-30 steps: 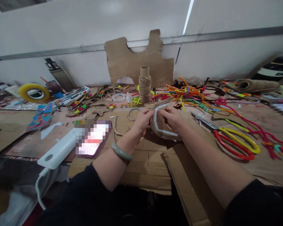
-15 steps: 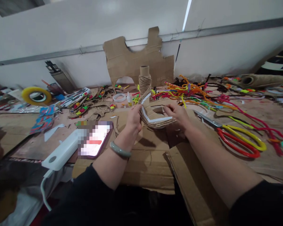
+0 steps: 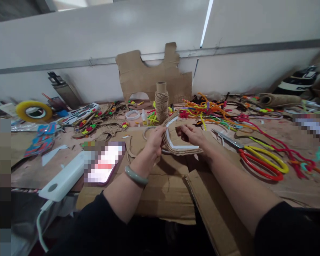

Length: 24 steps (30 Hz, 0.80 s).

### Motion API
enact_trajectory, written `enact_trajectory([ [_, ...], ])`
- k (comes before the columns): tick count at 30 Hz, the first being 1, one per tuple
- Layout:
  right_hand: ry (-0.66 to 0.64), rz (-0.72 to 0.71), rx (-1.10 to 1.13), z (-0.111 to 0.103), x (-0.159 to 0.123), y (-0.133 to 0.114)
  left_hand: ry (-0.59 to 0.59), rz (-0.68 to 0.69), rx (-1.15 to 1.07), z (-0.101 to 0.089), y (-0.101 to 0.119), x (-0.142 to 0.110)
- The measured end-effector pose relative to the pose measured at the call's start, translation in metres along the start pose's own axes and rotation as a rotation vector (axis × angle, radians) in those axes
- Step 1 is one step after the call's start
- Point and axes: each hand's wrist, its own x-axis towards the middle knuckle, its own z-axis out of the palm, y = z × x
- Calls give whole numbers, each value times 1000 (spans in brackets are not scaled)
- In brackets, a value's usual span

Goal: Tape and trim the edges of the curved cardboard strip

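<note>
My left hand point(image 3: 155, 142) grips the left edge of a cardboard piece point(image 3: 182, 137) with rows of jute twine along its curved outer border and a white strip just inside them. The piece is tilted up above the work surface. Over its right part, my right hand point(image 3: 193, 137) is closed with bent fingers pinched together; what they hold, if anything, cannot be made out. Just behind the piece stands a cardboard tube wound with jute twine point(image 3: 162, 103). Under both hands lies a sheet of flat cardboard point(image 3: 160, 199).
Scissors point(image 3: 256, 156) with red and yellow handles lie to the right. A phone point(image 3: 105, 163) and white power strip point(image 3: 64, 179) are at left. Coloured cords point(image 3: 208, 106) are heaped behind, near a glue bottle point(image 3: 144, 117). A cut cardboard sheet point(image 3: 154, 76) leans on the wall.
The cardboard piece has shifted slightly right and lower in view, turned more edge-on. My right hand's fingers have curled in closer. The whole scene has shifted a little as the camera moved.
</note>
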Motion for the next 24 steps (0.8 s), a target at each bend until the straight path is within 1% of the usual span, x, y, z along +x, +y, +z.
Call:
enact_trajectory([
  [2, -38, -21, 42, -1, -1, -2, -45, -17, 54, 4, 0, -7],
  [5, -74, -68, -17, 0, -5, -8, -72, -20, 129, 9, 1, -13],
  [8, -30, -30, -75, 3, -9, -12, -93, -37, 199, 11, 1, -15],
  [10, -9, 6, -83, 4, -10, -14, -84, -27, 229, 12, 1, -14],
  [13, -41, 39, -118, 6, -12, -15, -67, 17, 263, 10, 2, -12],
  [15, -64, 40, -119, 6, -14, -16, -82, 23, 293, 8, 2, -10],
  [20, -14, 38, -121, 8, -13, -17, -111, -7, 342, 4, -2, -7],
  [24, -39, 66, -119, 8, -11, -17, -91, 2, 352, 5, -3, -7],
])
